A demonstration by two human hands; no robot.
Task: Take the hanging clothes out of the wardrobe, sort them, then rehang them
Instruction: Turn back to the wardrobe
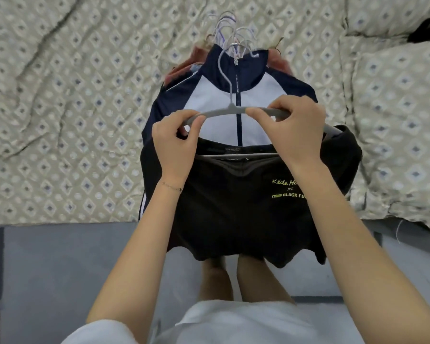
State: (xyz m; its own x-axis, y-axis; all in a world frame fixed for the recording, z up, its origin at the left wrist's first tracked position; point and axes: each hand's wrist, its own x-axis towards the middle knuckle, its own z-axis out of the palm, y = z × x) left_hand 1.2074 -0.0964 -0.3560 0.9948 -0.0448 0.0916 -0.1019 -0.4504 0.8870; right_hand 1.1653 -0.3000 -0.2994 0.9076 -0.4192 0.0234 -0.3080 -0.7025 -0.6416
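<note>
Obs., from the bedside. All positions are given relative to the grey hanger [224, 111].

- Far left of it: patterned bedspread [72, 108], creased.
- At its left arm: left hand [176, 145], thumb and forefinger pinched closed on the bar. This end of the hanger is bare, outside any cloth.
- Beyond it, further up the bed: navy-and-white zip jacket [216, 95] lying flat under the hanger's hook. A pink garment [181, 68] shows from under the jacket, and a cluster of pale hanger hooks [230, 28] sits at the top of the pile.
- At its right arm: right hand [293, 130], fingers curled over the bar and gripping it.
- Nearer the person than it: black T-shirt [233, 207] with yellow-green print, on top of the pile and draping off the bed edge. The hanger's right tip sits inside the shirt's shoulder, and its lower bar crosses the collar.
- Far right of it: pillow [395, 120] in matching fabric.

Judgement: sorting stage, clothes out of the wardrobe and stacked on the bed. Cannot tell whether the hanger is going into the shirt or coming out. Either way, the next move needs the free left arm worked through the neck opening without stretching the collar.
</note>
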